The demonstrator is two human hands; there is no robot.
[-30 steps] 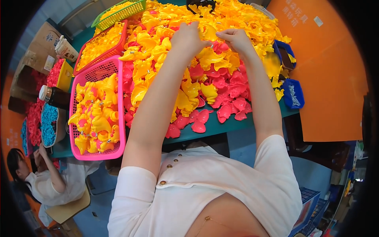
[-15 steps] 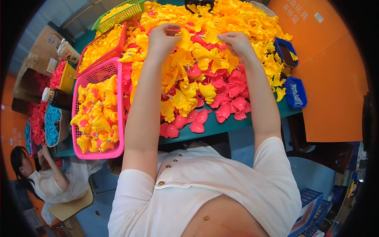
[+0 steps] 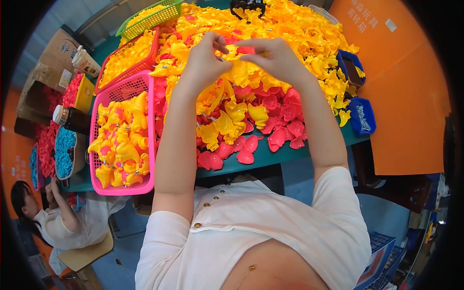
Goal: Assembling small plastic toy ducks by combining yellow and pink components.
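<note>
Over the heap, my left hand (image 3: pixel 204 64) is closed, its fingers curled round a yellow plastic toy part (image 3: pixel 239 72). My right hand (image 3: pixel 276 59) meets it from the other side, thumb and fingers bent onto the same part. The hands partly hide the part, and I cannot make out whether anything small is pinched with it. Under and around both hands spreads a pile of yellow shell pieces (image 3: pixel 299 36). Pink-red shell pieces (image 3: pixel 278 137) lie along the table's near side, with some silver metal pins showing among the yellow parts.
A pink basket (image 3: pixel 151 159) of yellow-and-pink toys stands left; red (image 3: pixel 153 58) and green (image 3: pixel 169 8) baskets of yellow parts stand behind. Blue bins (image 3: pixel 369 108) sit right, one with small metal pieces. An orange panel (image 3: pixel 401 96) borders the right. A co-worker (image 3: pixel 63 217) sits far left.
My right hand has moved left to meet my left hand at the yellow part. My left hand has turned inward and shifted slightly right. Before, the hands were apart.
</note>
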